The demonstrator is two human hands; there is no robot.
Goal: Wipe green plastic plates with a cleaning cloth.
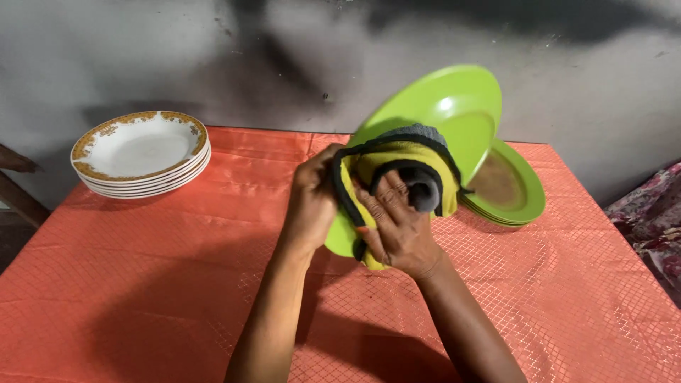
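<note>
A bright green plate [454, 113] is tilted up on edge above the middle of the table. My left hand [311, 206] grips its lower left rim. My right hand [399, 227] presses a yellow cloth with grey-black edging [397, 159] flat against the plate's face. The cloth covers the plate's lower half and part of my left hand's fingers.
A stack of green plates [521, 202] lies behind the raised plate at the right. A stack of white plates with gold patterned rims [140, 152] sits at the far left corner. An orange-red cloth [142, 284] covers the table. A grey wall stands behind; patterned fabric [656, 220] lies off the right edge.
</note>
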